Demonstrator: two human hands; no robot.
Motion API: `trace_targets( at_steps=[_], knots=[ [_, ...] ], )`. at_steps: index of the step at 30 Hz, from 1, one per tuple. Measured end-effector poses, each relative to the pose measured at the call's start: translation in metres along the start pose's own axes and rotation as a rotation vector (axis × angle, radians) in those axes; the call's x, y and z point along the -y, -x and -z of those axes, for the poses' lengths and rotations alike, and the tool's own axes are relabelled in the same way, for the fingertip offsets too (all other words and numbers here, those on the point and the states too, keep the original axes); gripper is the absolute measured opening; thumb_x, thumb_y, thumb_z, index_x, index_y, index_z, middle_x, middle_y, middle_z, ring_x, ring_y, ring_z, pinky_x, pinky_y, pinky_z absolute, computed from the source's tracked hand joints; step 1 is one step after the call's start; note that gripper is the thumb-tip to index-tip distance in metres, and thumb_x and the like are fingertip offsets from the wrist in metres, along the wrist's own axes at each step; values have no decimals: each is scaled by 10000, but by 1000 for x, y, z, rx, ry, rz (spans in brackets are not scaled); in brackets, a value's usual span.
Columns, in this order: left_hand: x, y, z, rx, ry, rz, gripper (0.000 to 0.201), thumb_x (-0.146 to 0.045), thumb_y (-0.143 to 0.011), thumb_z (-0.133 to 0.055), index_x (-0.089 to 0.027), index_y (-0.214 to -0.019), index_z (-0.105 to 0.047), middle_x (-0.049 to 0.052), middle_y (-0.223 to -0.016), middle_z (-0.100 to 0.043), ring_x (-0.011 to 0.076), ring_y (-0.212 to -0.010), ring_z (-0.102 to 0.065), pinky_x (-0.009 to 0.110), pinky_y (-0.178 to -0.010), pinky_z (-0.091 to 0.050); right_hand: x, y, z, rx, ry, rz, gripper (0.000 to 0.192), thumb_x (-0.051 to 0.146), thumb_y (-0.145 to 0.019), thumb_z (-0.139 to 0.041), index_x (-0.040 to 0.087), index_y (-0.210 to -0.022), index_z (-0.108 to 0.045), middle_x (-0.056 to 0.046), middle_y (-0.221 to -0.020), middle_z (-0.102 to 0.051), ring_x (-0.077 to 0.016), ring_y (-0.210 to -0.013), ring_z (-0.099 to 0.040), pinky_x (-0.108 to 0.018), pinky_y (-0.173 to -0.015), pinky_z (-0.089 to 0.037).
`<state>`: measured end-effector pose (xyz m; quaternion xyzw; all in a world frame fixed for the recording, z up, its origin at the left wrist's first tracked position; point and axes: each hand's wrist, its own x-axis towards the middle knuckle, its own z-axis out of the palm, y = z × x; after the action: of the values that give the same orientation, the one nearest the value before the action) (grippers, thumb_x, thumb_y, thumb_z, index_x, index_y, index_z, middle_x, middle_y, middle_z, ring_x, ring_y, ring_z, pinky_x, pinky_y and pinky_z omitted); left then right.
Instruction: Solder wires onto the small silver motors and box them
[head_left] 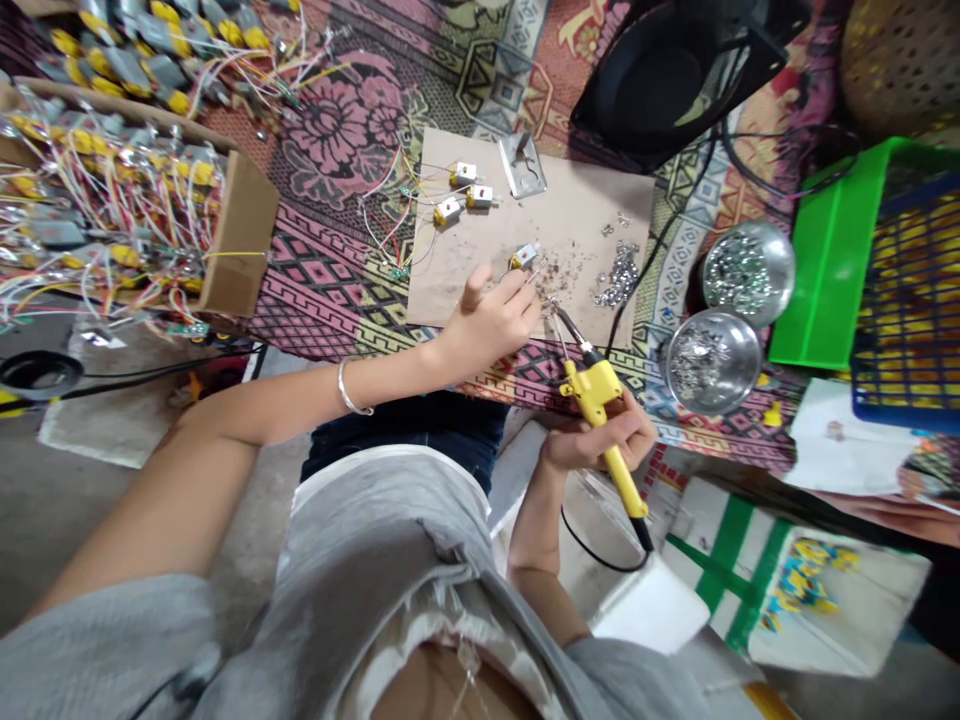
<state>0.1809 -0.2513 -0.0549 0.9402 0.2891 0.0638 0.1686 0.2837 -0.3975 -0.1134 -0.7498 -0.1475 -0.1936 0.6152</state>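
My right hand (606,435) is wrapped round the handle of a yellow soldering gun (598,388). Its dark metal tip points up and left over the cardboard sheet (442,290). My left hand (499,318) rests low over the sheet with fingers pinched together; a thin sliver shows at the fingertips, too small to name. Just beyond those fingertips lies a small motor (524,256) with a yellow end. Farther up sit several more such motors (480,197), wired to small green boards (405,191). Dark crumbs are scattered beside the tip.
Small metal parts (621,275) lie on the sheet's right side, near two metal bowls (712,362) of parts. A bent metal plate (523,165) stands at the back. A box of wired motors (240,235) is left; a black fan (660,80) and green tray (821,270) are right.
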Motion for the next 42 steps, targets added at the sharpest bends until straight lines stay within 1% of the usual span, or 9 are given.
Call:
trace_targets(
  at_steps=[3,6,9,14,24,30,33,36,42],
  knots=[
    [-4,0,3,-22,-31,62,301,-132,-1122,-418,-188,-1124,-714,115,-1236,-740,311,-1331,-597,562,-1134,-378,-1,-1,-2,-84,-9,-57,360,572,-1014,-402,269,-984,-593,-27,-879,-534,-213,-839,-644,-432,-790,-593],
    [-10,-7,3,-61,-17,166,233,-286,-1128,-517,-193,-1215,-713,136,-1286,-725,353,-1332,-576,603,-1143,-347,-4,-7,-3,-32,-35,-74,424,608,-1023,-335,283,-1129,-587,-52,-975,-538,-237,-948,-656,-450,-824,-612],
    [-17,-19,0,-82,32,214,205,-300,-1092,-587,-232,-1224,-728,130,-1321,-716,376,-1345,-565,622,-1154,-321,-3,-16,-6,4,3,-122,516,652,-1023,-270,283,-1227,-568,-71,-1029,-539,-246,-988,-664,-458,-797,-631],
    [-19,-27,1,-78,85,232,234,-211,-1083,-541,-280,-1132,-760,92,-1288,-727,348,-1339,-574,612,-1164,-321,10,-23,-12,-104,75,-213,478,662,-1006,-318,270,-1094,-575,-62,-981,-535,-231,-959,-677,-427,-746,-640],
    [-18,-26,8,-39,101,213,237,-180,-1042,-589,-284,-1153,-771,79,-1240,-741,371,-1335,-565,644,-1165,-295,21,-19,-12,-85,15,-281,415,643,-992,-377,266,-997,-551,-39,-925,-509,-212,-911,-660,-401,-705,-628],
    [-25,0,36,-76,106,283,503,-296,-1037,-679,-289,-1526,-559,106,-1361,-707,380,-1346,-562,611,-1174,-303,18,-19,-10,-84,-65,-270,386,628,-990,-415,268,-1005,-554,-37,-951,-508,-202,-918,-637,-374,-703,-609],
    [-23,20,47,-126,91,350,327,-342,-1080,-620,-286,-1402,-642,110,-1347,-706,366,-1312,-580,585,-1149,-313,13,-19,-9,-62,-14,-239,419,641,-998,-359,273,-1038,-555,-43,-950,-499,-216,-906,-634,-397,-697,-605],
    [-17,24,35,-132,87,302,202,-329,-1096,-577,-282,-1241,-709,106,-1311,-724,357,-1271,-597,578,-1118,-319,12,-18,-12,-55,87,-219,473,664,-1000,-304,274,-1064,-564,-48,-919,-490,-226,-850,-635,-421,-670,-596],
    [-7,10,2,-80,99,231,289,-197,-1098,-468,-270,-1244,-707,99,-1276,-758,352,-1264,-603,585,-1058,-341,14,-14,-12,15,136,-219,495,654,-1018,-249,276,-1114,-553,-22,-860,-478,-199,-725,-603,-414,-650,-581]
  ],
)
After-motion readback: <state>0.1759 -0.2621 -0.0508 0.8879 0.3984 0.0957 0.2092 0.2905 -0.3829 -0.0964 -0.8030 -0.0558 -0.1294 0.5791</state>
